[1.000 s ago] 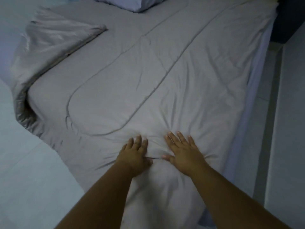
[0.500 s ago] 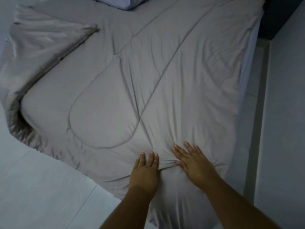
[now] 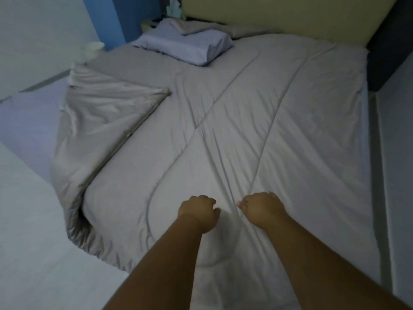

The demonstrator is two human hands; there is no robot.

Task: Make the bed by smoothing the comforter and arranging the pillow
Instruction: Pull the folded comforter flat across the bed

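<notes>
Where your palms lay flat a second ago, left hand (image 3: 199,212) and right hand (image 3: 262,209) now bunch the comforter (image 3: 279,130) in closed fists. You look set to tug it straight.

No readable text, label, brand, number or sign is showing anywhere in this view.
</notes>
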